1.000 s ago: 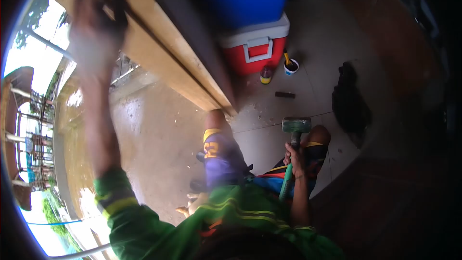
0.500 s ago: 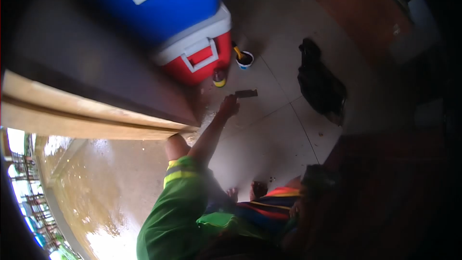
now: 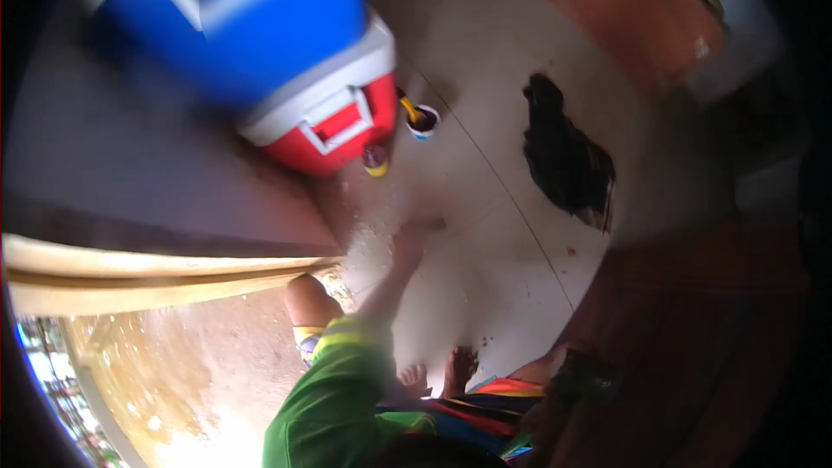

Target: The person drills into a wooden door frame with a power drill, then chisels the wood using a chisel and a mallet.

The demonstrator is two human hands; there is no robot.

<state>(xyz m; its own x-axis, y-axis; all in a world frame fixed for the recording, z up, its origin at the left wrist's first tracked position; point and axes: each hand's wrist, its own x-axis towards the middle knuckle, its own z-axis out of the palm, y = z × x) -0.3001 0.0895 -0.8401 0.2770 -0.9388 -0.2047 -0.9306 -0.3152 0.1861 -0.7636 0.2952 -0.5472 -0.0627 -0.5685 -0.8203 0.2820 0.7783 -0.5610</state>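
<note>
My left hand (image 3: 409, 243) reaches low over the tiled floor (image 3: 485, 251) from a green sleeve (image 3: 334, 390) with a yellow band. It is smeared by motion, its fingers closed around a flat, dark rectangular tool (image 3: 431, 224) that is also blurred. Beyond the hand are a small bottle (image 3: 374, 159) with a yellow lower end and a white tub (image 3: 424, 123) of dark contents. A yellow-handled tool (image 3: 410, 108) leans in the tub. What seems to be my right hand (image 3: 539, 416) is in shadow near the striped cloth (image 3: 494, 399); its fingers cannot be made out.
A red cooler (image 3: 312, 143) with a white lid stands under a blue cooler (image 3: 295, 35). A crumpled black bag (image 3: 563, 156) lies on the right of the floor. A pale wooden edge (image 3: 173, 277) borders wet ground (image 3: 173, 364). Bare feet (image 3: 459, 371) show below.
My left hand and its tool have come back toward my body, away from the bottle and tub. The view has shifted, so the coolers sit further left.
</note>
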